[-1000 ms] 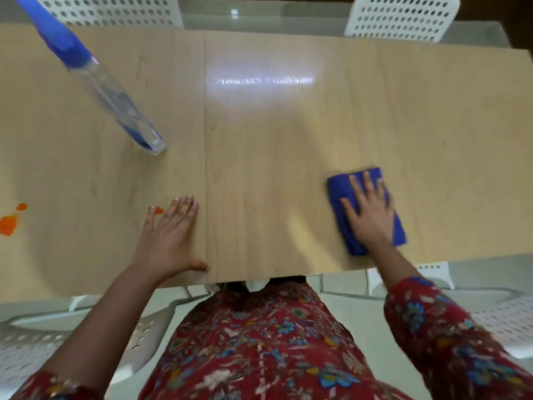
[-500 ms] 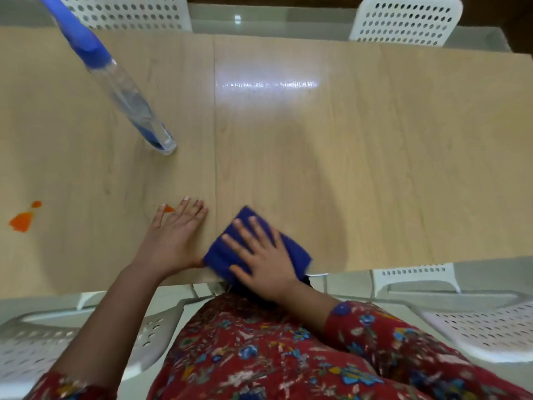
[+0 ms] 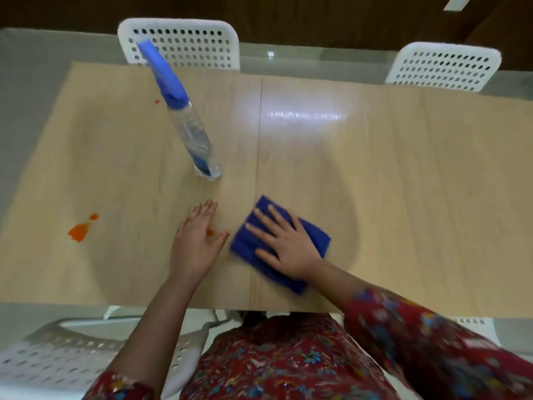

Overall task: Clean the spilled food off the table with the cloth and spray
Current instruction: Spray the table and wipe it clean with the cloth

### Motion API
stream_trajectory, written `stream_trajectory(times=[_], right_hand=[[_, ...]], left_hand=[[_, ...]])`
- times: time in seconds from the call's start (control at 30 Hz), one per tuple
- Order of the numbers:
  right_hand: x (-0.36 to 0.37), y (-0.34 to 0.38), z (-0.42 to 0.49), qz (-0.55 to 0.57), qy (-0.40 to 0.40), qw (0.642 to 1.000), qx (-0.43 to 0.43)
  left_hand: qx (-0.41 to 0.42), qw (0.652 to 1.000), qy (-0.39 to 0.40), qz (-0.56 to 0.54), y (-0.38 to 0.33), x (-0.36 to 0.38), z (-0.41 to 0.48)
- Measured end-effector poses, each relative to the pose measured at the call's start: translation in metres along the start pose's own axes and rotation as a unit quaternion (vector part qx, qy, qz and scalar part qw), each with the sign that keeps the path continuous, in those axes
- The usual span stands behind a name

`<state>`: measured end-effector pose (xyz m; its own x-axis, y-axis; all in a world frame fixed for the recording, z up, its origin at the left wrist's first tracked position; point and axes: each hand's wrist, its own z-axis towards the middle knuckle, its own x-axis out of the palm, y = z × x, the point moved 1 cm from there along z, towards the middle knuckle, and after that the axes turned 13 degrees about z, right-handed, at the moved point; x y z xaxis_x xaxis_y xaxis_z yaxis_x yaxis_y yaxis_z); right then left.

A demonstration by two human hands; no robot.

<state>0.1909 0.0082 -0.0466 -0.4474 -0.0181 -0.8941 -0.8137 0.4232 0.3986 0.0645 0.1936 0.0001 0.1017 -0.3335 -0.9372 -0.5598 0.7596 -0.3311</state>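
Pressing flat on the blue cloth (image 3: 315,239), the right hand (image 3: 285,248) has its fingers straight and spread, palm down, pinning the folded cloth to the wooden surface (image 3: 403,183). The cloth lies nearer the person than the spray bottle (image 3: 187,125) and a little to its right; its edges are smeared by blur.

The left hand (image 3: 194,242) lies on the near side of the bottle's base, palm down on the bare surface. Its fingers are straight and close together, and the thumb stretches toward the cloth without touching it; it holds nothing. A small orange spot (image 3: 210,232) shows in the gap between that thumb and the forefinger.

The spray bottle stands on its base, clear-bodied with a blue trigger head, apart from both hands. The largest orange spill (image 3: 78,231) lies well to the bottle's left and nearer the person, with a smaller drop (image 3: 93,217) just beside it. A tiny orange speck (image 3: 157,101) sits just left of the bottle's blue head.

Beyond the bottle, past the far edge, stands a white perforated chair (image 3: 178,43), with a second chair (image 3: 441,66) far to the bottle's right. A third chair (image 3: 57,359) sits nearest the person, left of the bottle.
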Motion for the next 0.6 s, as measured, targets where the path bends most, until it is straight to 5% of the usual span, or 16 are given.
stream_trajectory(times=[0.1, 0.3, 0.43, 0.6], right_hand=[[-0.011, -0.035, -0.008, -0.013, 0.022, 0.998, -0.056], [-0.059, -0.070, 0.086, 0.052, -0.068, 0.984, 0.156], [-0.077, -0.030, 0.152, 0.134, -0.175, 0.964, 0.150], [-0.083, -0.007, 0.224, 0.248, -0.193, 0.935, 0.162]], left_hand=[[-0.054, 0.991, -0.043, -0.112, 0.005, -0.003, 0.011], [-0.139, 0.943, -0.218, -0.209, -0.001, -0.042, 0.045], [-0.087, 0.916, -0.287, -0.265, -0.008, -0.071, 0.086], [-0.029, 0.900, -0.305, -0.310, -0.030, -0.101, 0.128]])
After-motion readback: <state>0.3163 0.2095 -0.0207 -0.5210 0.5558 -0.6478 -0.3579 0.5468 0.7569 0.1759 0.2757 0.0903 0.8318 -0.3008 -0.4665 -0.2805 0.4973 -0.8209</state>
